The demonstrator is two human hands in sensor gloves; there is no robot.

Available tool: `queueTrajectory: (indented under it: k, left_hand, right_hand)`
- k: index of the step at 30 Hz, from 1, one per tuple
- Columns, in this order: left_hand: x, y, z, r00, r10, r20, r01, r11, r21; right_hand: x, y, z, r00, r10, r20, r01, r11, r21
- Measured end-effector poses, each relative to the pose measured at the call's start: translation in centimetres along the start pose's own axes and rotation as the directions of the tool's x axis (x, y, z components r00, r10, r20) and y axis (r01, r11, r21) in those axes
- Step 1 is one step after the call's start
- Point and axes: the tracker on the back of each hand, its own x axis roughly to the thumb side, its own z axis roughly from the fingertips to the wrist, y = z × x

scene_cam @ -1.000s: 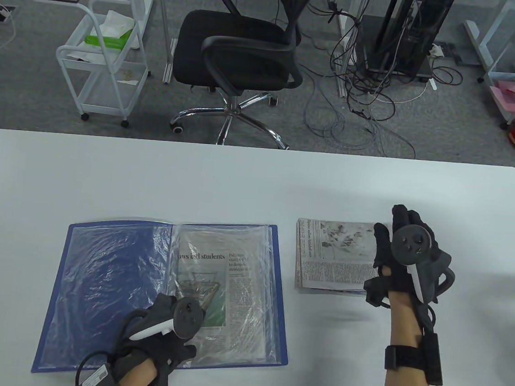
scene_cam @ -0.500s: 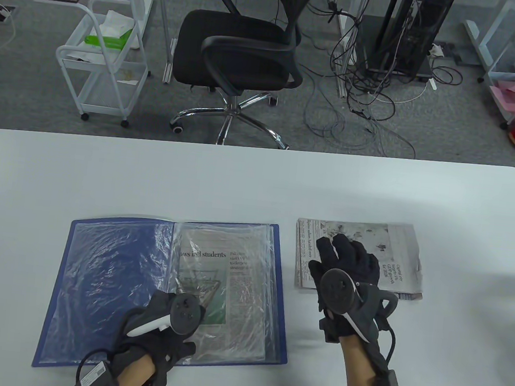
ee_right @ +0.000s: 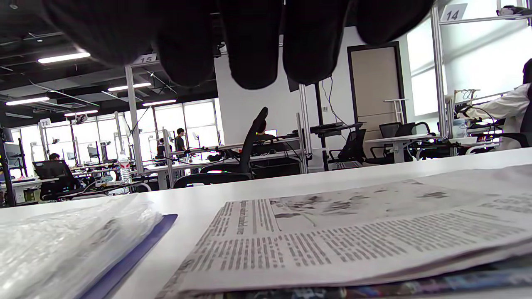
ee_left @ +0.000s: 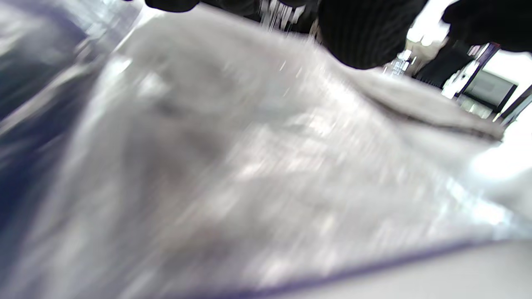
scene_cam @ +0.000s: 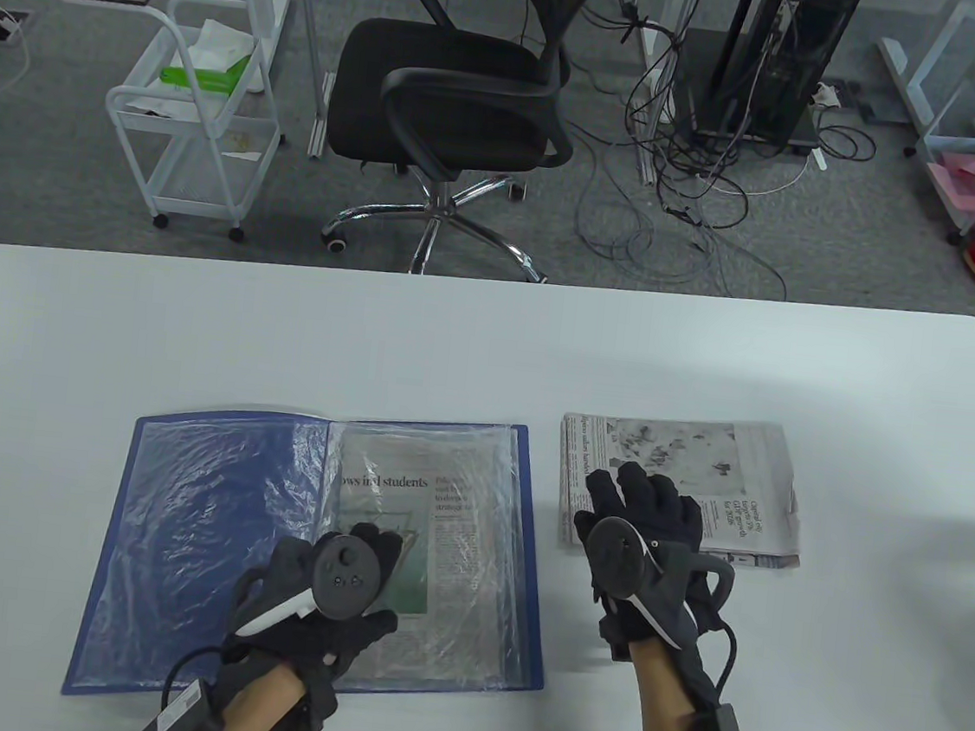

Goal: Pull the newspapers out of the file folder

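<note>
Sleeved newspaper (scene_cam: pixel 421 541) at 1 o'clock, touching left hand (scene_cam: pixel 323 601), fingers spread flat; right hand (scene_cam: pixel 649 530) farther, spread.

The file folder (scene_cam: pixel 201 527) has a smooth blue plastic cover and clear, glossy, wrinkled plastic sleeves (scene_cam: pixel 467 555). A matt printed newspaper page (scene_cam: pixel 391 495) shows through the sleeve. At 3 o'clock from the folder, the folded newspaper stack (scene_cam: pixel 687 456) is matt newsprint. The table (scene_cam: pixel 455 345) is smooth, white and faintly reflective. Both gloves (scene_cam: pixel 662 523) are black knit cloth.
</note>
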Motion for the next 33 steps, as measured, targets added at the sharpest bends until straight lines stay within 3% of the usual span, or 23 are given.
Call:
queueTrajectory:
  k: [3, 9, 12, 14, 17, 20, 22, 26, 29, 33]
  left_hand:
    - [2.2, -0.1, -1.8, 1.0, 0.0, -0.025, 0.0, 1.0, -0.007]
    - [3.9, -4.5, -6.7, 0.966, -0.038, -0.254, -0.009, 0.983, -0.183]
    - [4.0, -6.2, -7.6, 0.946, -0.062, -0.318, -0.011, 0.975, -0.223]
    - [4.4, -6.0, -7.6, 0.94, -0.119, -0.319, 0.058, 0.979, -0.193]
    - [4.2, -5.4, -7.5, 0.935, -0.088, -0.344, 0.047, 0.991, -0.125]
    - [3.4, -3.7, -6.8, 0.945, -0.027, -0.325, 0.019, 0.999, -0.026]
    - [2.1, -1.9, -5.5, 0.947, 0.136, -0.289, -0.121, 0.99, 0.071]
    - [-2.2, 2.2, -1.3, 0.884, 0.419, -0.209, -0.364, 0.895, 0.257]
    - [-5.6, 4.1, 1.5, 0.838, 0.513, -0.184, -0.429, 0.83, 0.357]
    - [-10.3, 4.9, 4.1, 0.772, 0.589, -0.238, -0.461, 0.777, 0.43]
  right_hand:
    - [0.1, -0.1, 0.0, 1.0, -0.019, 0.003, 0.019, 1.0, -0.004]
    - [0.1, -0.2, 0.0, 0.999, -0.047, 0.001, 0.047, 0.999, -0.005]
    - [-0.1, -0.3, 0.0, 0.998, -0.067, -0.006, 0.067, 0.998, -0.001]
    - [-0.2, -0.3, -0.1, 0.997, -0.074, -0.009, 0.074, 0.997, -0.002]
    - [-0.2, -0.3, -0.1, 0.996, -0.084, -0.01, 0.084, 0.996, -0.002]
    - [-0.2, -0.2, -0.1, 0.996, -0.088, -0.01, 0.088, 0.996, -0.002]
    - [-0.3, -0.3, -0.1, 0.995, -0.095, -0.015, 0.095, 0.995, -0.005]
    - [-0.7, -0.5, -0.2, 0.992, -0.124, -0.03, 0.124, 0.992, -0.016]
    - [-0.9, -0.5, -0.1, 0.99, -0.139, -0.037, 0.139, 0.99, -0.022]
    - [-1.4, -0.4, -0.2, 0.988, -0.146, -0.053, 0.145, 0.989, -0.02]
